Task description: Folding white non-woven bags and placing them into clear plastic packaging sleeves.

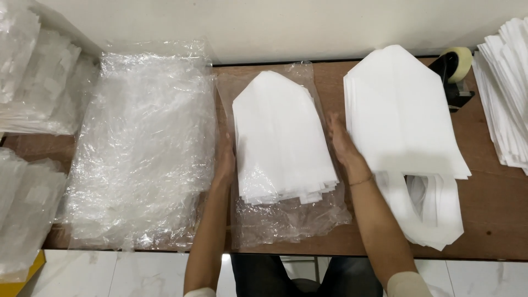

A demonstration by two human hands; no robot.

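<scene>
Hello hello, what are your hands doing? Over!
Left hand flat against left edge of white bag stack. Right hand pressing its right edge. Stack sits inside clear plastic bag. Bigger white pile close on the right.

Between the left grip (224, 162) and right grip (342, 144) lies a clear plastic bag (286, 220) holding white folded sheets, a heap of empty clear bags (143, 148) spreads beyond the left grip, and filled clear packets (33, 77) sit farther left.

sleeves: pale cream, pushed up | right wrist: thin bracelet (361, 180) | legs: dark trousers (258, 275)
</scene>
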